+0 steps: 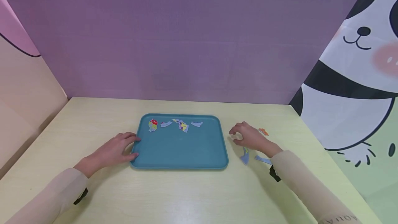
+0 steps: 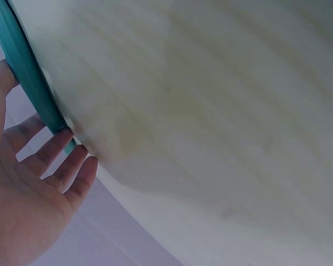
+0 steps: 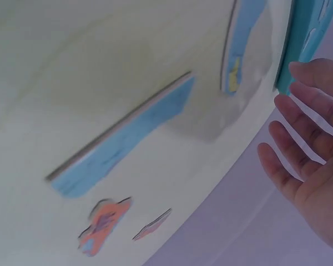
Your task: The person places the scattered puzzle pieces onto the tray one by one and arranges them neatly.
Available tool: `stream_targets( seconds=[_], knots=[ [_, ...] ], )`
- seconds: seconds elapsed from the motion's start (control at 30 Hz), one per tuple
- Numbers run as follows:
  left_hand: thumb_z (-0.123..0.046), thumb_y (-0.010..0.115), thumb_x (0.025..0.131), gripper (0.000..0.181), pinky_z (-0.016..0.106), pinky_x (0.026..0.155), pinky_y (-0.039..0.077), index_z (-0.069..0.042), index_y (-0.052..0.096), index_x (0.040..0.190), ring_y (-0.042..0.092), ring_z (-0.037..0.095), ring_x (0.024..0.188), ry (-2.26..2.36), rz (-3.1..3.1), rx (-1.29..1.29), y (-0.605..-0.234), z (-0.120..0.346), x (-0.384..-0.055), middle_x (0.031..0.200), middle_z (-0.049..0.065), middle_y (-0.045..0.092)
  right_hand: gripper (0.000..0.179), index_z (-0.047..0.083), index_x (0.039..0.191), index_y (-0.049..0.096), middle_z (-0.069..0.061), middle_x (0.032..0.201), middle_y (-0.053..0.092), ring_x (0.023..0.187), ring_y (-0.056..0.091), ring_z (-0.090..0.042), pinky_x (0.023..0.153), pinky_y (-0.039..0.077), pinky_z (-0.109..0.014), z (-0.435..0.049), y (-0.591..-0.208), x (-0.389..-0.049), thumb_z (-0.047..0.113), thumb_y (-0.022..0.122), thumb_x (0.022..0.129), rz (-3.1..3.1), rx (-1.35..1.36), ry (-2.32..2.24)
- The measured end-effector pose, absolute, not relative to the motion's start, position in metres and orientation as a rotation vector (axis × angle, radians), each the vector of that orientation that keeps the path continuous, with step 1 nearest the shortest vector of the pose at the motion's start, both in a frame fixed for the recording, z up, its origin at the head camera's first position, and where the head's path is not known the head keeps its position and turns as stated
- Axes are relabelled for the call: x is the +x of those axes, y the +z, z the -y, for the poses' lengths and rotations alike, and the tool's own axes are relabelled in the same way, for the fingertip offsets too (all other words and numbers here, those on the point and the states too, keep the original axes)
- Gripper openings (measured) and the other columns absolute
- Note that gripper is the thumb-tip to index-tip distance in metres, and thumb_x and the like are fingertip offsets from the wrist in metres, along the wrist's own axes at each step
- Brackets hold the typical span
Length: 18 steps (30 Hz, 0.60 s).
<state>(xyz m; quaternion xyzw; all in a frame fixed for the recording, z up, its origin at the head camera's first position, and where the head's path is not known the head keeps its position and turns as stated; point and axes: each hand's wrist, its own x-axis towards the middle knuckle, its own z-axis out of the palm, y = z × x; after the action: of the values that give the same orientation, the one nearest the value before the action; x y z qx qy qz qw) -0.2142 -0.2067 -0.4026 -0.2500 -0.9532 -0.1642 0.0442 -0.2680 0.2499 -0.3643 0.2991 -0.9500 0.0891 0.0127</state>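
Note:
My left hand rests at the left edge of a teal tray. In the left wrist view its thumb and fingertips lie right at the tray's side wall. Just right of the tray, my right hand hangs over the table with fingers loosely bent and nothing between them. Beneath and around it lie flat printed puzzle pieces: a blue and yellow one, a long blue strip and an orange one. A small pinkish piece shows only in the right wrist view.
Along the tray's far side lie several pieces: a red and yellow one, a small bluish one, a larger purple and yellow one and a pale blue one. A purple panel stands behind the wooden table.

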Motion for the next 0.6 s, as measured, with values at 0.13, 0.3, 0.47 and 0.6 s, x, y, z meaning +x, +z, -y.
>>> stream_targets(
  seconds=[0.13,0.3,0.47,0.6],
  knots=[
    [-0.030,0.068,0.079,0.048,0.049,0.090,0.047,-0.003,0.058,0.117,0.051,0.035,0.110,-0.502,2.910,-0.767,-0.403,0.207,-0.214,0.121,0.017,0.054,0.024,0.005,0.100,0.066,-0.007,0.097,0.063,0.091,0.052,-0.025,0.069,0.048,-0.032,-0.257,-0.365,-0.264,0.009,0.067,0.076,2.946,0.944,0.284],
    [-0.030,0.068,0.079,0.048,0.049,0.089,0.047,-0.002,0.058,0.117,0.052,0.036,0.109,-0.507,2.901,-0.775,-0.403,0.207,-0.214,0.121,0.017,0.055,0.023,0.005,0.099,0.067,-0.006,0.097,0.064,0.093,0.053,-0.026,0.073,0.049,-0.035,-0.266,-0.365,-0.260,0.007,0.068,0.076,2.942,0.946,0.291],
    [-0.029,0.068,0.079,0.048,0.049,0.090,0.047,-0.002,0.059,0.117,0.052,0.036,0.109,-0.514,2.895,-0.779,-0.403,0.207,-0.215,0.120,0.017,0.055,0.023,0.005,0.098,0.067,-0.006,0.097,0.064,0.093,0.054,-0.027,0.078,0.048,-0.039,-0.274,-0.367,-0.255,0.006,0.069,0.076,2.938,0.959,0.307],
    [-0.030,0.068,0.079,0.048,0.049,0.090,0.047,-0.003,0.059,0.117,0.052,0.035,0.109,-0.515,2.900,-0.776,-0.402,0.207,-0.215,0.120,0.016,0.055,0.023,0.005,0.098,0.067,-0.005,0.097,0.065,0.093,0.055,-0.026,0.081,0.046,-0.041,-0.279,-0.367,-0.251,0.007,0.070,0.075,2.923,0.987,0.297]
  ],
)
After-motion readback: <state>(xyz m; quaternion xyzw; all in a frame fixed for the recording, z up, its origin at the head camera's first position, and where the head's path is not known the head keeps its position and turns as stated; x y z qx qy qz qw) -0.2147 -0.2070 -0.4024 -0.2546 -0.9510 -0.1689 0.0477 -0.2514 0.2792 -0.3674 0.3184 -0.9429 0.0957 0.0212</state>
